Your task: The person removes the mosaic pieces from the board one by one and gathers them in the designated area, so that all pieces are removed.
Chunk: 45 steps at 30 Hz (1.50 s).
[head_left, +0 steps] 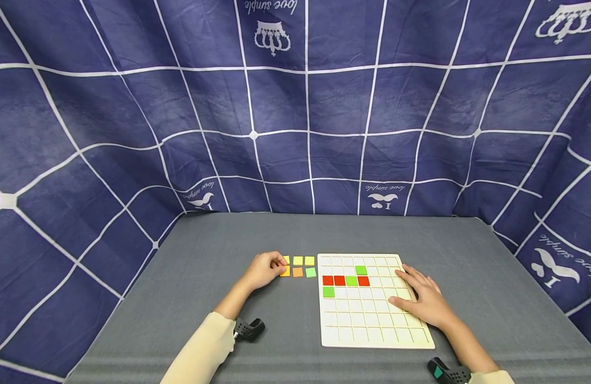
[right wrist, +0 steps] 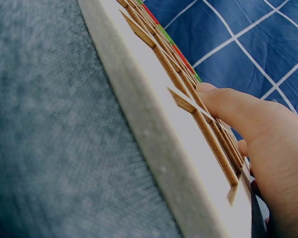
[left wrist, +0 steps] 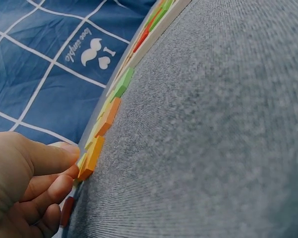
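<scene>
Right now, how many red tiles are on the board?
3, in one row of the board: a red tile leftmost, a second red tile beside it, a third red tile past a green tile. The right hand may hide others.

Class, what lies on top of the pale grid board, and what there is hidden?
On the grid board lie three red tiles and three green tiles. The right hand covers part of its right side; whatever is beneath cannot be seen.
</scene>
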Motion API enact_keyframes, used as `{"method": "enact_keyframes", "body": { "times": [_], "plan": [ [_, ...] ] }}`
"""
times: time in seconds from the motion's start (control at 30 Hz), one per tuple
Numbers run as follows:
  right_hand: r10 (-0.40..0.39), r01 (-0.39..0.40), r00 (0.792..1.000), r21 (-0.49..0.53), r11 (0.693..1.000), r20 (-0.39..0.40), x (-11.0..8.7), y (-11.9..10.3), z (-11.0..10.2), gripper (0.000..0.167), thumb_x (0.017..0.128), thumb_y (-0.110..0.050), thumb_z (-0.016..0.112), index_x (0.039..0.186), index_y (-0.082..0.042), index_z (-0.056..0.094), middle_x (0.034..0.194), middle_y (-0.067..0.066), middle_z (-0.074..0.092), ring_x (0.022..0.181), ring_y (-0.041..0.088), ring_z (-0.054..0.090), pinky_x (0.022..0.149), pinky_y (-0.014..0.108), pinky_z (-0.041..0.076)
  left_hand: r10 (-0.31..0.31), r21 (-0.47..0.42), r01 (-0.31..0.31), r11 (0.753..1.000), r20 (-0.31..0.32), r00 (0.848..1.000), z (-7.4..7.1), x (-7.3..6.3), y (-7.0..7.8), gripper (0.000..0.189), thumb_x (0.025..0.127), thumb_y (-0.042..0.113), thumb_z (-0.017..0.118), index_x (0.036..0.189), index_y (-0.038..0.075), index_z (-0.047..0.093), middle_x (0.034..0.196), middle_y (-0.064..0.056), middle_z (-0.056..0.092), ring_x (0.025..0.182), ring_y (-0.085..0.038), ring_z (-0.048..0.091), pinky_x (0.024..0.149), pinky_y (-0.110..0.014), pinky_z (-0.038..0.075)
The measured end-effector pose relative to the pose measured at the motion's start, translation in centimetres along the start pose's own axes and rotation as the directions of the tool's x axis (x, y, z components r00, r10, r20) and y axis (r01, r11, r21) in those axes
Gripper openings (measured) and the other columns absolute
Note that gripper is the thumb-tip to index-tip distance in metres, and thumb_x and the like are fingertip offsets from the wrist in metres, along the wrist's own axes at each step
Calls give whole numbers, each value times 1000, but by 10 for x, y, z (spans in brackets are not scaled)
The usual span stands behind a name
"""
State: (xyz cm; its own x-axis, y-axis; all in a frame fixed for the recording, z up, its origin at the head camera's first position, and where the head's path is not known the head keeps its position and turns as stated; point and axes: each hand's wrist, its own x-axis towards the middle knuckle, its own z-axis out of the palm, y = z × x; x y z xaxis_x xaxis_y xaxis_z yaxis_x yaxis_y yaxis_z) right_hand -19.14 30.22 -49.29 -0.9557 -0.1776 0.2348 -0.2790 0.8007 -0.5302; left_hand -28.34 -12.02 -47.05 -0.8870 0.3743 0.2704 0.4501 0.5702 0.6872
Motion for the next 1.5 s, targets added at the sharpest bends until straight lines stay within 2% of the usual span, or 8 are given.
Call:
{"method": "enact_keyframes", "body": {
  "times": [0.23,0.47,0.7,1.0,1.13,1.5],
  "plan": [
    [4,-4,1000,2,1000,0,-1,1,0,79,81,-45,75,142,-3,47,150,26,34,136,49,26,105,68,11,-30,7,30,1000,-1,1000,-1,3,7,8,84,2,74,85,7,67,75,3,61,64,-8,53,59,-24,45],
    [3,-3,1000,-4,1000,3,0,1,0,80,81,-46,75,142,-3,47,150,26,34,136,49,26,104,68,12,-32,-8,32,999,24,999,2,7,14,7,85,2,73,87,7,68,74,3,60,62,-7,51,57,-23,43],
    [3,-3,1000,-5,1000,1,1,1,1,80,81,-46,75,142,-3,47,149,27,34,136,49,26,104,68,12,3,-6,-3,1000,51,999,9,11,20,8,85,2,72,86,6,66,71,4,59,60,-6,51,55,-23,44],
    [6,-6,1000,-5,1000,-1,0,1,1,80,81,-46,75,142,-3,48,149,26,34,136,49,26,104,68,11,38,8,-39,999,68,997,20,17,31,6,85,5,72,87,8,67,73,6,60,62,-5,51,62,-25,42],
    [5,-5,1000,-7,1000,-1,0,1,1,79,81,-46,75,141,-3,48,149,26,35,136,49,27,104,68,12,61,2,-61,998,78,995,23,20,36,6,86,2,71,87,7,67,74,4,61,64,-6,52,59,-23,44],
    [5,-5,1000,-7,1000,-7,0,1,1,79,80,-45,75,141,-2,48,149,26,35,136,49,27,104,67,12,51,-43,-46,998,125,991,32,27,49,5,87,3,71,89,5,67,76,2,62,58,-6,52,52,-23,45]
  ]
}}
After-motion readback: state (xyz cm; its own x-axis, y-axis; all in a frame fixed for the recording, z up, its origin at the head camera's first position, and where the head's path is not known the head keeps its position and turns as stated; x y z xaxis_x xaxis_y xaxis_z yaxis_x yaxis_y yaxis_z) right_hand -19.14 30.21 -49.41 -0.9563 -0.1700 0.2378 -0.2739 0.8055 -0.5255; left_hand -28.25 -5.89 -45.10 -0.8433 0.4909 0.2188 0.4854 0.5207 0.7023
